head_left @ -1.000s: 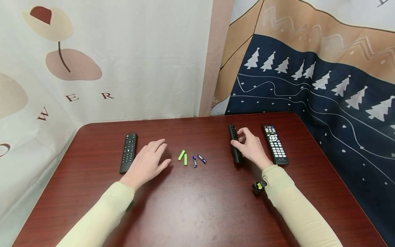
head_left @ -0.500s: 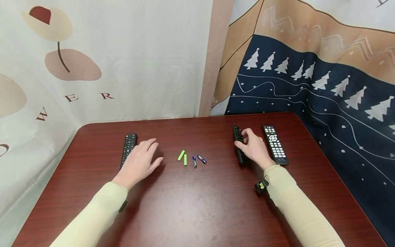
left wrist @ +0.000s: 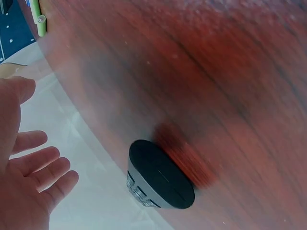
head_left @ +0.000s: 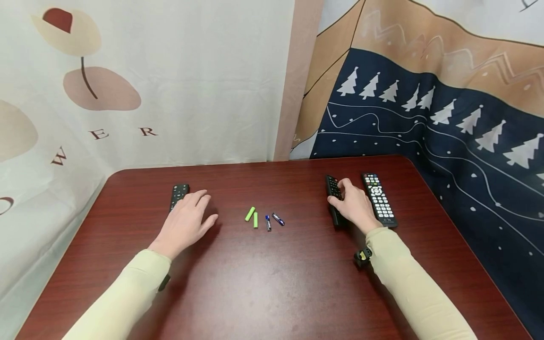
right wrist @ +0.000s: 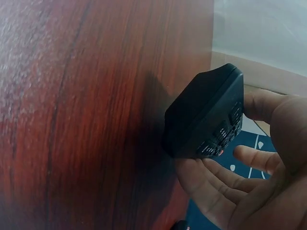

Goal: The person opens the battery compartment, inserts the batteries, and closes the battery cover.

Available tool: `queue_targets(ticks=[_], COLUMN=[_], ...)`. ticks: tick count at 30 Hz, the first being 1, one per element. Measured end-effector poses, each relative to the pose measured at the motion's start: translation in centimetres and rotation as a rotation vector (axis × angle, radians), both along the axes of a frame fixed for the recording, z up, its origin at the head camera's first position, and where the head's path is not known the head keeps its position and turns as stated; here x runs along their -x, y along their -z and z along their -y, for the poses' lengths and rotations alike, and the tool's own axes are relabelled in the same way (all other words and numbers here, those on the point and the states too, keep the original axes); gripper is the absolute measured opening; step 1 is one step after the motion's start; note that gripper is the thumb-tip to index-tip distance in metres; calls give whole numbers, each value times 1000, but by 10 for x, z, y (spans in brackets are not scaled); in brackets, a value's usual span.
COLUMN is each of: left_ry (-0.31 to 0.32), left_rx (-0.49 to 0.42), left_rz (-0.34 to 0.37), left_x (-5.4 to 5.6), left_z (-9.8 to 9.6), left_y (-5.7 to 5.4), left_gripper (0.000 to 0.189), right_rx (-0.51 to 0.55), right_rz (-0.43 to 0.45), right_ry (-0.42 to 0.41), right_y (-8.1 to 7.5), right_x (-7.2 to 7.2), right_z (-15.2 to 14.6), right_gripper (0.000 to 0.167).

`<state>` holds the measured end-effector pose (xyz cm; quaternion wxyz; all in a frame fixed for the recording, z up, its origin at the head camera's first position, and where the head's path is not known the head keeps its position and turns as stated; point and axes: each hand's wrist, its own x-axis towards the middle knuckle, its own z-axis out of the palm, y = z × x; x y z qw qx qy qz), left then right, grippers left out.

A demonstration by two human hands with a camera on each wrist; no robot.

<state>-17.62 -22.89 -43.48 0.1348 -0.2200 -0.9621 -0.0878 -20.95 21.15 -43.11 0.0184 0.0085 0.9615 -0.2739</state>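
The right hand (head_left: 356,206) grips the held remote (right wrist: 206,115), a black one. Its thumb presses the left edge and its lower fingers curl against the right edge, so they are clamped on it; another finger stands apart from these, near the keys. The keys face up toward the palm, and a shadow falls on the table (head_left: 272,274) beneath. Whether any part of the held remote touches the table, I cannot tell.

Just right of the held remote lies the right remote (head_left: 380,200), black with mostly white keys, also face up.

Near the held remote, on its left, are two blue batteries (head_left: 268,223), and a little farther left two green batteries (head_left: 256,220). The blue pair lie apart from each other; the green pair lie close together, one slanted.

Well to the left of the held remote, the left remote (head_left: 179,191) lies on the table, its nearer part hidden from the head view by the left hand (head_left: 183,225). That hand holds nothing: its fingers are loosely bent and slightly apart, the thumb spread away. The left wrist view shows a gap between them and the left remote.

Beyond the held remote hang a white curtain (head_left: 212,85) and, toward the right, a navy cloth (head_left: 374,120) with white trees.
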Motion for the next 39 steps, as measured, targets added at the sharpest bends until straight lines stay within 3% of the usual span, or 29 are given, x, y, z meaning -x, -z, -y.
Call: queue_targets(ticks=[21,39], left_ry=[-126,-239], left_rx=[11,40], left_rz=[40,134], left_x=[1,2], left_z=[24,35], left_y=[-1,-2], left_gripper=[46,56], right_rx=[-110,-195], right_rz=[17,44], right_ry=[5,28], right_y=[1,0], right_x=[-2,-1], right_z=[-4,-5], right_gripper=[50,56])
